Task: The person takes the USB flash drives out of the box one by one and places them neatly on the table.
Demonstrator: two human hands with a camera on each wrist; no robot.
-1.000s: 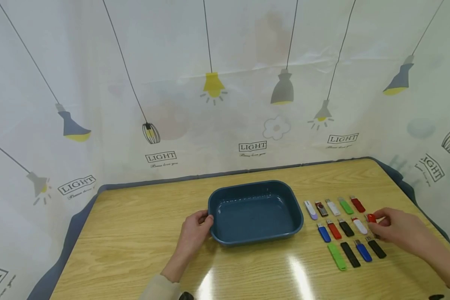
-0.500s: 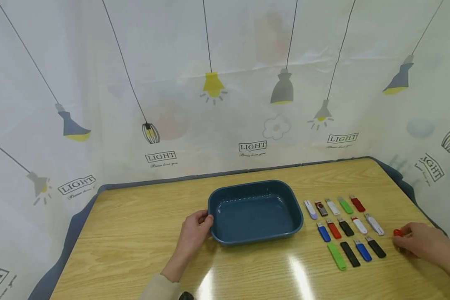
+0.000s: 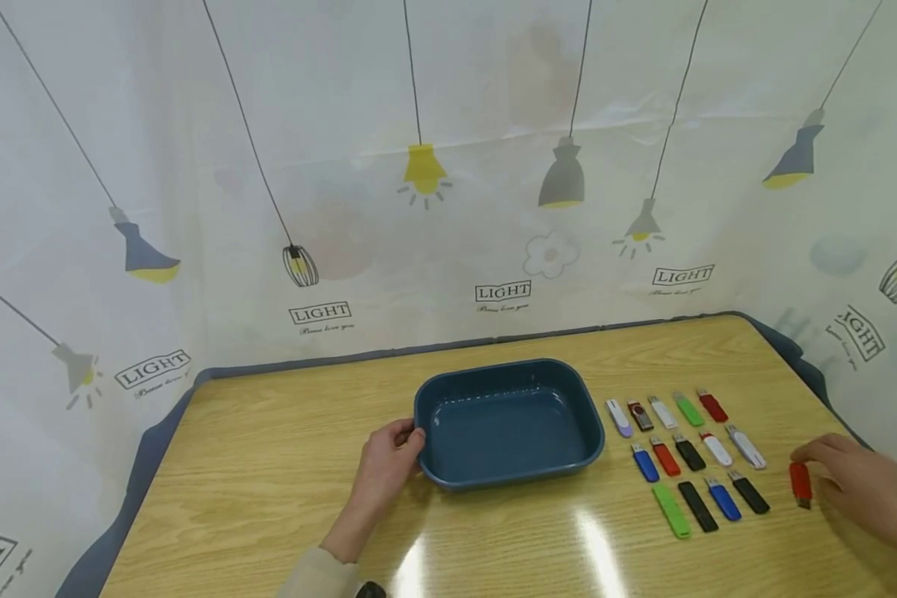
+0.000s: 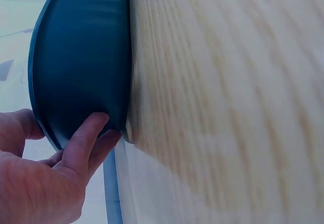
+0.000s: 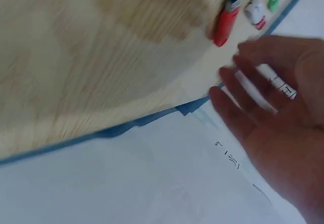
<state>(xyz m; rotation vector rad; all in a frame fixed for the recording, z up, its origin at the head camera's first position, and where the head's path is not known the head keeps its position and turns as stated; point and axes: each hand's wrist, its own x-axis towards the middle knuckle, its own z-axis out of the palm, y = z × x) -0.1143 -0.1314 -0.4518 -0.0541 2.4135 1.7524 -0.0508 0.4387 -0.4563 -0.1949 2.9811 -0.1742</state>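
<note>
My left hand (image 3: 389, 463) grips the left end of a dark blue rectangular tray (image 3: 510, 480), its thumb at the rim. In the left wrist view, fingers (image 4: 80, 145) lie against the tray's outer wall. A red USB flash drive (image 3: 800, 485) lies on the table at the far right, its metal plug showing in the right wrist view. My right hand (image 3: 863, 490) is beside that drive, fingers spread and holding nothing. The right wrist view shows a small gap between its fingertips and the red drive (image 5: 227, 24).
Between tray and right hand, several USB flash drives lie in three rough rows, among them a white-and-purple one (image 3: 620, 418), a light green one (image 3: 671, 511) and a grey-white one (image 3: 747, 447). A printed curtain (image 3: 419, 274) hangs behind the wooden table (image 3: 284, 465).
My right hand has carried the red USB flash drive rightward from the rows, laid it on the table and let go. The left hand and tray have stayed put.
</note>
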